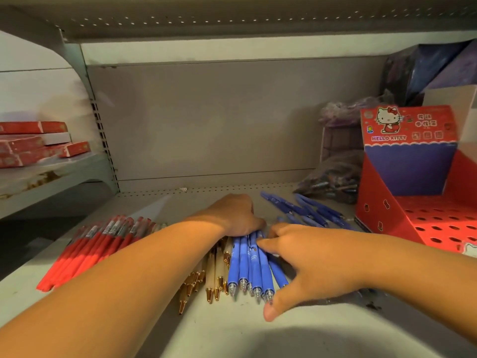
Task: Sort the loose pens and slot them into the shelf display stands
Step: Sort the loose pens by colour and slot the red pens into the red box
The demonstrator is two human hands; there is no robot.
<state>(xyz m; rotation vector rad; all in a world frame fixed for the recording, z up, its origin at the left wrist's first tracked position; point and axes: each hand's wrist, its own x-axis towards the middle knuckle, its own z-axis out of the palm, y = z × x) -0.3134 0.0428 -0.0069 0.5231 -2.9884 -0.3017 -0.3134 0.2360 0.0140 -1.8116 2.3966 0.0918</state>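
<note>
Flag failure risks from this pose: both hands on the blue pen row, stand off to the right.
1. The left hand and right hand only press on the blue pen row; round barrels could roll into the gold-tipped pens touching them, mixing the sort.
2. Scattered blue pens lie between the row and the red display stand; a sweep right could knock them.
3. The stand's holes look narrow, so a bundled insert may jam.

Left hand (233, 215) fingertips hidden behind the blue pens (247, 264), beige pens (219, 267) partly covered by the left forearm, red display stand (402, 202) cut off at the frame's right edge, red boxes (33, 143) at left blurred, dark bag (333, 177) contents indistinct
</note>
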